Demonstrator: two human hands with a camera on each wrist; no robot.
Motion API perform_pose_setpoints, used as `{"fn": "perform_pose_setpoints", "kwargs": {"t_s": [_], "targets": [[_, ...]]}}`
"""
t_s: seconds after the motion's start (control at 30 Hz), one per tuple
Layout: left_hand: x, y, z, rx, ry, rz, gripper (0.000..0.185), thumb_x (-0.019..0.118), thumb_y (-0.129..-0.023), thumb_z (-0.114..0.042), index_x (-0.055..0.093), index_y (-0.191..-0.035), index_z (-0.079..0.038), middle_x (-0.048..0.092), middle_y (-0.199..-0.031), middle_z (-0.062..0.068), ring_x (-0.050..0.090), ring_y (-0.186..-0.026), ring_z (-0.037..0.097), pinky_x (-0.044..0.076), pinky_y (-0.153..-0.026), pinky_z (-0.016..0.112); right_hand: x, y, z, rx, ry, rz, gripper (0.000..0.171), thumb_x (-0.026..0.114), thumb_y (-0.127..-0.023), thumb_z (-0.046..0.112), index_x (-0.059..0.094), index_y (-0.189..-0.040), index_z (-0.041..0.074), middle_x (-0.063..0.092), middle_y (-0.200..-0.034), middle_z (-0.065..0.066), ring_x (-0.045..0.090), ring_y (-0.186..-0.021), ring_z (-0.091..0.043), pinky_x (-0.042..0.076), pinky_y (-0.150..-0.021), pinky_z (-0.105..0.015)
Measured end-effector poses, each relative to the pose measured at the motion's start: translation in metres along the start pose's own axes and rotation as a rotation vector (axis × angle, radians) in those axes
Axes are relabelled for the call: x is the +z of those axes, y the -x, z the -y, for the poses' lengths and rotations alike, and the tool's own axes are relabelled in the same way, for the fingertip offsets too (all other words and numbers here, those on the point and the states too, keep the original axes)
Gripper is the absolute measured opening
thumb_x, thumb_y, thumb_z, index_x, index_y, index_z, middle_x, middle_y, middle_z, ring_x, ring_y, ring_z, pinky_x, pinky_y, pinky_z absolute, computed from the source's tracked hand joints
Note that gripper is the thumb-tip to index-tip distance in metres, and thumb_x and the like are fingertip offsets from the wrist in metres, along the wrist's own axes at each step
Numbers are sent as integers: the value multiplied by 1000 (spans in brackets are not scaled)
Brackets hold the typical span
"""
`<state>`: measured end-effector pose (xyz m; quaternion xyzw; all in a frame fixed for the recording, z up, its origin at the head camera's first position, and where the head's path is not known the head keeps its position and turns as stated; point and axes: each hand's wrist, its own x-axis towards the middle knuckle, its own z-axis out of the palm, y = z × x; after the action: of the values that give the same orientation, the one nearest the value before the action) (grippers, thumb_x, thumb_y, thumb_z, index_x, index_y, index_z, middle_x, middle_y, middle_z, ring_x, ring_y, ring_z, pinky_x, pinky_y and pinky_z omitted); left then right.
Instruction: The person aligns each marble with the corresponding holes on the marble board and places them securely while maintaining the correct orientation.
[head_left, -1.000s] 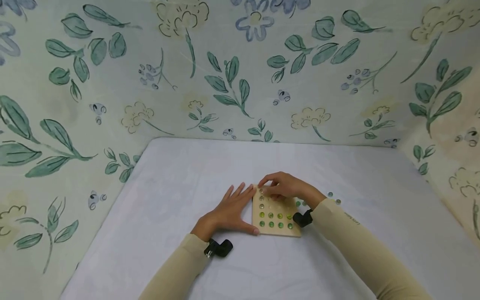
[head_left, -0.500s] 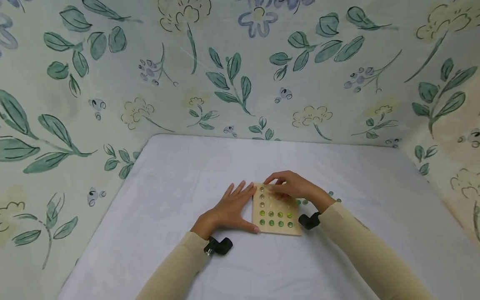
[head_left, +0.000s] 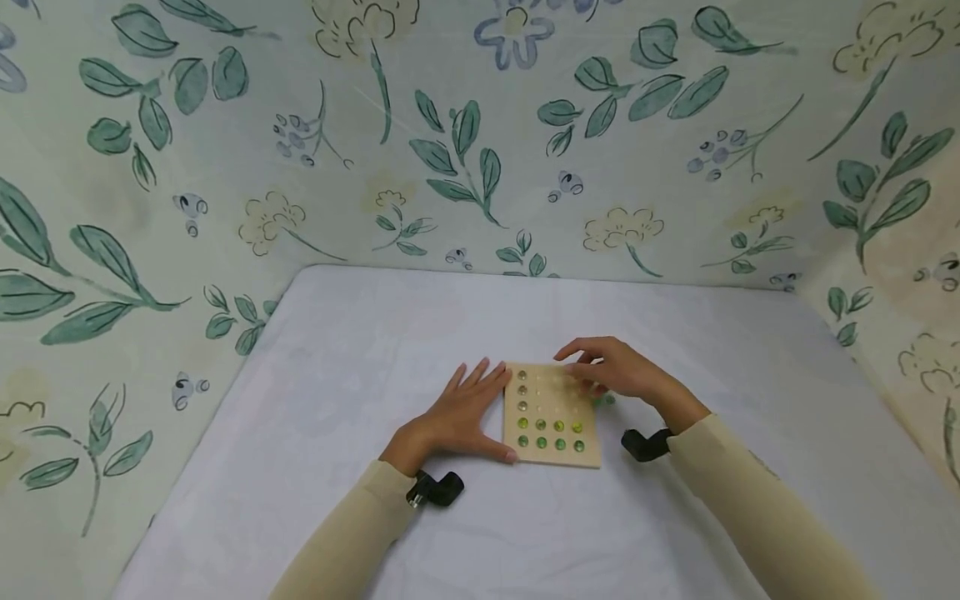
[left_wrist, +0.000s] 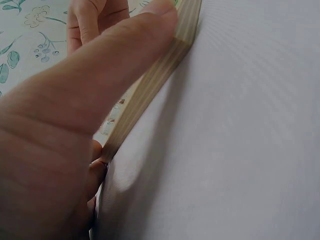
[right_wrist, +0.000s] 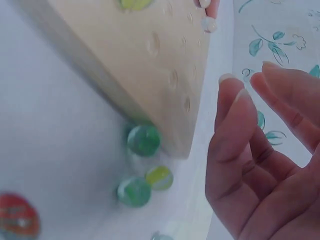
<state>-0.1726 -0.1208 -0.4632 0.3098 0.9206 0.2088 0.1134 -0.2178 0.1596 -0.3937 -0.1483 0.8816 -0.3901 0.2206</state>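
Marbles [right_wrist: 134, 192] beside the board [head_left: 550, 398] I'd pinch lightly, right hand [head_left: 628, 368] empty and loosely parted, left hand [head_left: 456, 421] spread bracing the board.

Red marble [right_wrist: 18, 216] — cut off; board [left_wrist: 143, 100] — cropped, part-hidden

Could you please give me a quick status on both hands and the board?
Left hand against board. Right hand seemingly empty, by far right corner. Board partly filled. Loose marbles alongside.
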Motion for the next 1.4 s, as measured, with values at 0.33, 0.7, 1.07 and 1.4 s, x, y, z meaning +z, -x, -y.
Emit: {"fn": "perform_pose_setpoints", "kwargs": {"t_s": [0.33, 0.7, 1.07, 1.4], "targets": [[2, -1, 1, 8, -16, -2, 125, 63, -65, -82, 7, -157, -17, 3, -162, -4, -7, -148, 19, -8, -118, 44, -6, 22, -19, 6, 0, -32, 28, 62, -95, 20, 64, -122, 10, 65, -89, -15, 60, -74, -25, 56, -59, -34], [0, -1, 1, 5, -1, -16, 125, 64, -65, -81, 8, -157, -16, 5, -162, -2, -6, -148, 20, -8, -118, 45, -8, 46, -32, 45, 3, -63, 30, 64, -94, 21, 64, -123, 12, 65, -93, -15, 61, -71, -29, 55, -57, -36], [2, 0, 1, 12, 35, -16, 126, 67, -64, -79, 10, -156, -14, 8, -162, 0, -4, -148, 23, -7, -118, 46, 0, 62, -43, 84, -48, -66, 28, 64, -94, 19, 61, -121, 11, 64, -90, -15, 64, -70, -28, 54, -55, -35], [-1, -1, -1, 10, 39, -14, 125, 67, -65, -78, 10, -157, -15, 7, -162, 0, -5, -148, 22, -8, -118, 46, 3, 71, -48, 115, -23, -80, 30, 66, -92, 24, 62, -120, 13, 64, -87, -10, 63, -72, -24, 55, -56, -36]]}}
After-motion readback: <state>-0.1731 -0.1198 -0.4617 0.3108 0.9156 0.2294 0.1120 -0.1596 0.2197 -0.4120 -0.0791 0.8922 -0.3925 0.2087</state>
